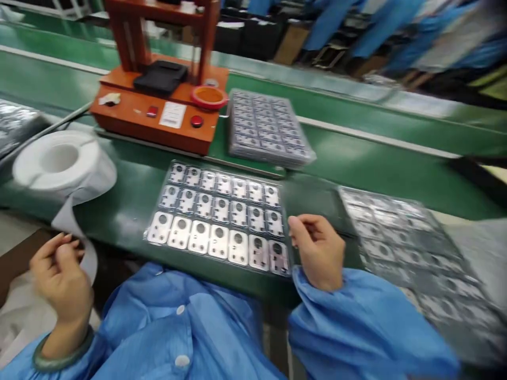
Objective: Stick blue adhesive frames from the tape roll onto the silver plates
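Note:
A clear tray [155, 211] of several small metal plates lies on the green bench in front of me. My right hand [319, 250] rests at the tray's right edge, fingers curled together in a pinch; what they hold is too small to name. My left hand [59, 279] is off the bench's near edge at lower left, fingers curled against the loose white strip [73, 224] that trails down from a white tape roll [59, 161]. Blue sleeves cover both arms.
An orange press fixture [158, 100] with buttons stands at the back left. A stack of filled trays [267, 126] sits beside it. More trays [415, 248] lie at the right. People in blue coats stand beyond the far bench.

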Demonstrator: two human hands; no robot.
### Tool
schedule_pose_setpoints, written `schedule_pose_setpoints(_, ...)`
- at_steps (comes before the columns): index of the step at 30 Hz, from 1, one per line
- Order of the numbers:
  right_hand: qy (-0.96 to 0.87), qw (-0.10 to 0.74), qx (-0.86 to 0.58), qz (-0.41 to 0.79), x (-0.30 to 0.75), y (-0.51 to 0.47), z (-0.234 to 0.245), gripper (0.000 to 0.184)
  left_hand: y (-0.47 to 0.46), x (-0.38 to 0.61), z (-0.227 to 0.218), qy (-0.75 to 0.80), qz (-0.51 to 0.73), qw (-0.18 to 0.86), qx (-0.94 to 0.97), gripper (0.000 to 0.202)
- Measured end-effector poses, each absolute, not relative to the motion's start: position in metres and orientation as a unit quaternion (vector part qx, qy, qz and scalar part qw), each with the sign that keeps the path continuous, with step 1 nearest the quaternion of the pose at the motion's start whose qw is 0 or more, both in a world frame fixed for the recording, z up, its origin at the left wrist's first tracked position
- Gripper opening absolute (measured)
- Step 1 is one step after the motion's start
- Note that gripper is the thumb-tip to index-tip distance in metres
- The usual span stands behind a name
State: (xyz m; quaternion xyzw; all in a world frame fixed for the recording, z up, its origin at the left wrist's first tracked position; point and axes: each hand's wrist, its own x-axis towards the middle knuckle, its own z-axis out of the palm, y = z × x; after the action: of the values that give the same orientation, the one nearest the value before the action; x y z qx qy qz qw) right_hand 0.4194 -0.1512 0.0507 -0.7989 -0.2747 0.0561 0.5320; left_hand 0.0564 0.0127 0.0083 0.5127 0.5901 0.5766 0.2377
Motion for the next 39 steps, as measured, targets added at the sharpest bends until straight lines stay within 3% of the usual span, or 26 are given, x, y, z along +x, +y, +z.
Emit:
schedule_pose_setpoints(4, -0.414, 0.442, -0.795, 0.017, 0.377, -0.121, 0.066, 0.024, 0.02, 0.04, -0.012, 0.673, 0.521, 0.274, 0.449, 0.047)
schedule_pose_setpoints(8, -0.633, 0.359, -0.685, 0.044, 0.336, -0.091, 0.064, 0.013, 0.022, 0.035, -0.025, 0.682, 0.519, 0.323, 0.4, 0.054)
schedule_pose_setpoints(12, -0.726, 0.308, -0.613, 0.046, 0.315, -0.071, 0.053, 0.012, 0.032, 0.027, -0.03, 0.682, 0.515, 0.318, 0.41, 0.059)
schedule_pose_setpoints(20, -0.723, 0.336, -0.601, 0.06, 0.266, -0.036, 0.063, 0.016, 0.069, 0.04, -0.006, 0.639, 0.464, 0.054, 0.611, 0.078)
schedule_pose_setpoints(22, -0.722, 0.366, -0.584, 0.067, 0.25, -0.021, 0.067, 0.016, 0.077, 0.048, -0.001, 0.639, 0.437, 0.011, 0.633, 0.071)
schedule_pose_setpoints(26, -0.748, 0.382, -0.538, 0.071, 0.231, 0.013, 0.072, 0.026, 0.083, 0.056, 0.004, 0.608, 0.412, -0.013, 0.679, 0.019)
schedule_pose_setpoints(32, -0.78, 0.324, -0.535, 0.029, 0.215, 0.071, 0.098, 0.036, 0.066, 0.054, 0.004, 0.549, 0.393, -0.05, 0.736, 0.015)
schedule_pose_setpoints(36, -0.875, 0.187, -0.444, 0.051, 0.192, 0.116, 0.116, 0.049, 0.056, 0.053, 0.003, 0.538, 0.38, -0.071, 0.749, 0.013)
schedule_pose_setpoints(39, -0.875, 0.074, -0.469, 0.091, 0.183, 0.145, 0.123, 0.062, 0.052, 0.049, 0.003, 0.532, 0.377, -0.075, 0.755, 0.014)
